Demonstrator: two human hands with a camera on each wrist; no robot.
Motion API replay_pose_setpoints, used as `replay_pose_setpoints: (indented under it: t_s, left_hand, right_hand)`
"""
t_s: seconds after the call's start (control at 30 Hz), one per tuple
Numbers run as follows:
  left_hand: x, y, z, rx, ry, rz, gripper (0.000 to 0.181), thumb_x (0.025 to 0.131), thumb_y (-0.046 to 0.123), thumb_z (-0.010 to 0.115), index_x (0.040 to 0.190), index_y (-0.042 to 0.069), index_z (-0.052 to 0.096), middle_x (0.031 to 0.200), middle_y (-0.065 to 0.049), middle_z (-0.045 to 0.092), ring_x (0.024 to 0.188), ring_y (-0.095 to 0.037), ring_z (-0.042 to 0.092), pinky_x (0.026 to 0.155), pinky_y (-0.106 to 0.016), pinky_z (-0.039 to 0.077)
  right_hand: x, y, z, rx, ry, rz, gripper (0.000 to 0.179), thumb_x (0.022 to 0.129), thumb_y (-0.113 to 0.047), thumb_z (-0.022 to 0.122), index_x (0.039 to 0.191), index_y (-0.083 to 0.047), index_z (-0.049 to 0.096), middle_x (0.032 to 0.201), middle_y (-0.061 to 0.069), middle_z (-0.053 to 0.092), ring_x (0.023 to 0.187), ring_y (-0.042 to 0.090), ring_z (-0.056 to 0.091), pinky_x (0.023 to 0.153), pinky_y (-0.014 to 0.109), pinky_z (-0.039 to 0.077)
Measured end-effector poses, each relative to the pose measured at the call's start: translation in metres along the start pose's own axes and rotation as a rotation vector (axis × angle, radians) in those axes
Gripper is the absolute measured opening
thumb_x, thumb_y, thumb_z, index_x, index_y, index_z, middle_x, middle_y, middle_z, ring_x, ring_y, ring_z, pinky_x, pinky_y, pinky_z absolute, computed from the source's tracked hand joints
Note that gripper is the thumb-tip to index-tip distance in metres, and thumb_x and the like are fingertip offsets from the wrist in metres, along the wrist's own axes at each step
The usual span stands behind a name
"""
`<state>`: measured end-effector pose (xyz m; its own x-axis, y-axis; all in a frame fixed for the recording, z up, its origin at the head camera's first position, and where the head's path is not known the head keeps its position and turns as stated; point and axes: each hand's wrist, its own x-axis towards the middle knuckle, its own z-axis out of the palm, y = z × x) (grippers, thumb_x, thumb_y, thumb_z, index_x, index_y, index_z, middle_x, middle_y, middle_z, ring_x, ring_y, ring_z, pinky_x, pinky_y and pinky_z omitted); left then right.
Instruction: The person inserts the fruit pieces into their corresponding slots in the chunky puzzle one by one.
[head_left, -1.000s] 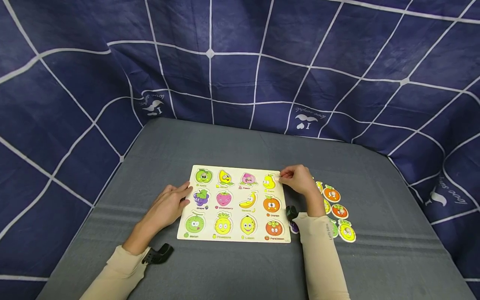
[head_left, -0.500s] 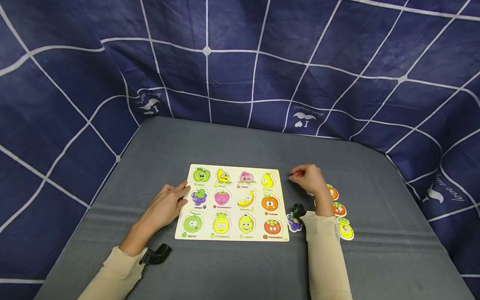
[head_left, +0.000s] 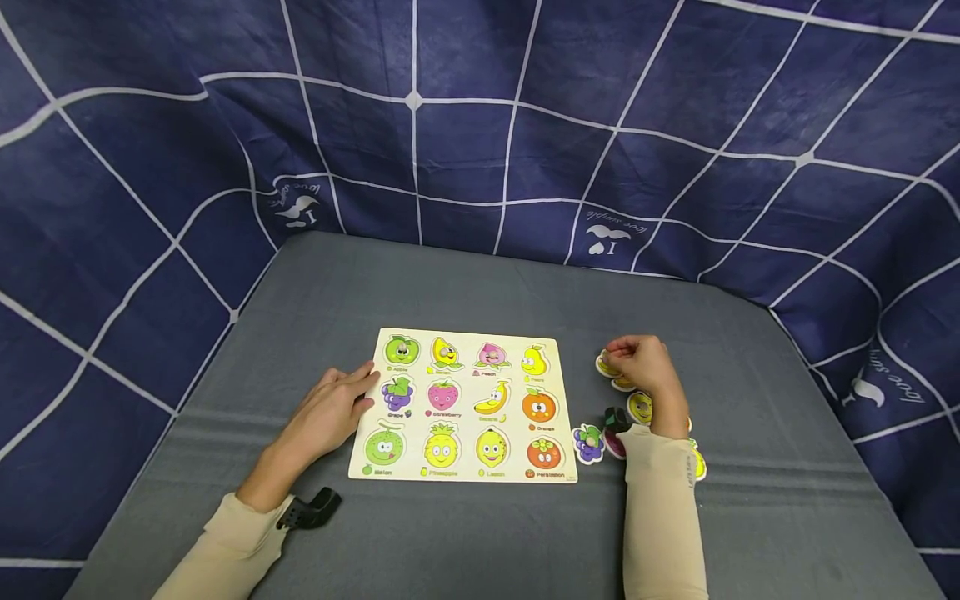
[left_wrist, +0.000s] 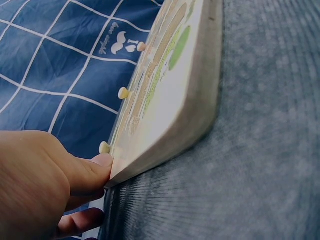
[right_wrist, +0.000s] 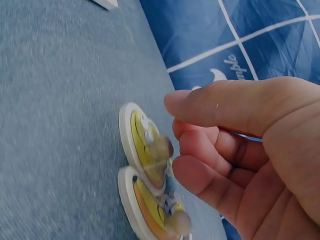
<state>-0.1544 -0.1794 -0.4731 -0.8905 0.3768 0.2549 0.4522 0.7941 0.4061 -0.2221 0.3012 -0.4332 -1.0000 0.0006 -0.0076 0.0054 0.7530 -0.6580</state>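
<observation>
A cream fruit puzzle board lies flat, printed with rows of smiling fruits. My left hand rests at its left edge with extended fingers; in the left wrist view the thumb touches the board's rim. My right hand is right of the board, fingers loosely bent over a yellow puzzle piece. That piece has a round knob, and the fingertips are close beside it, with thumb and fingers apart. Another knobbed yellow piece lies against it. A grape piece sits beside the board.
More pieces, including a yellow one, lie partly hidden under my right forearm. Knobs stand up from the board's top row. Dark blue cloth with white lines hangs behind the grey table.
My right hand has moved from the board's upper right corner, past its edge, to the loose pieces at the right. My left hand has stayed at the board's left edge.
</observation>
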Motion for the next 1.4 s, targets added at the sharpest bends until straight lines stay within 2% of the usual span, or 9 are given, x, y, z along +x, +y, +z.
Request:
replay_pose_setpoints:
  t_s: [0.23, 0.67, 1.0, 1.4]
  left_hand:
    - [0.0002, 0.0001, -0.0002, -0.004, 0.003, 0.005, 0.039, 0.089, 0.002, 0.07, 0.127, -0.007, 0.064, 0.136, -0.026, 0.055, 0.088, -0.034, 0.054, 0.072, -0.046, 0.046]
    - [0.0011, 0.0006, 0.0009, 0.0, 0.009, 0.012, 0.04, 0.088, 0.002, 0.071, 0.127, -0.007, 0.064, 0.135, -0.026, 0.055, 0.085, -0.032, 0.052, 0.071, -0.044, 0.045]
    - [0.0, 0.0001, 0.0, -0.002, 0.001, 0.006, 0.04, 0.089, 0.002, 0.071, 0.127, -0.007, 0.063, 0.136, -0.026, 0.055, 0.084, -0.032, 0.052, 0.071, -0.043, 0.045]
    - [0.0001, 0.0, 0.0003, -0.004, -0.007, -0.003, 0.041, 0.089, 0.003, 0.071, 0.128, -0.007, 0.063, 0.137, -0.026, 0.054, 0.087, -0.034, 0.053, 0.073, -0.045, 0.046]
  right_hand:
    - [-0.0015, 0.0085, -0.004, -0.031, 0.008, 0.044, 0.016, 0.084, -0.002, 0.07, 0.096, 0.008, 0.071, 0.078, 0.007, 0.069, 0.061, 0.007, 0.057, 0.054, 0.021, 0.046]
    - [-0.0038, 0.0034, -0.0063, -0.103, 0.0, 0.116, 0.017, 0.084, -0.006, 0.072, 0.096, 0.006, 0.072, 0.078, 0.008, 0.07, 0.062, 0.01, 0.056, 0.058, 0.026, 0.046]
    - [-0.0029, 0.0036, -0.006, -0.091, -0.05, 0.155, 0.02, 0.086, -0.009, 0.074, 0.096, 0.008, 0.071, 0.078, 0.007, 0.07, 0.062, 0.009, 0.056, 0.058, 0.025, 0.046]
    - [-0.003, 0.0059, -0.0037, -0.072, -0.048, 0.169, 0.019, 0.085, -0.008, 0.075, 0.096, 0.007, 0.071, 0.076, 0.006, 0.069, 0.061, 0.011, 0.057, 0.056, 0.026, 0.047]
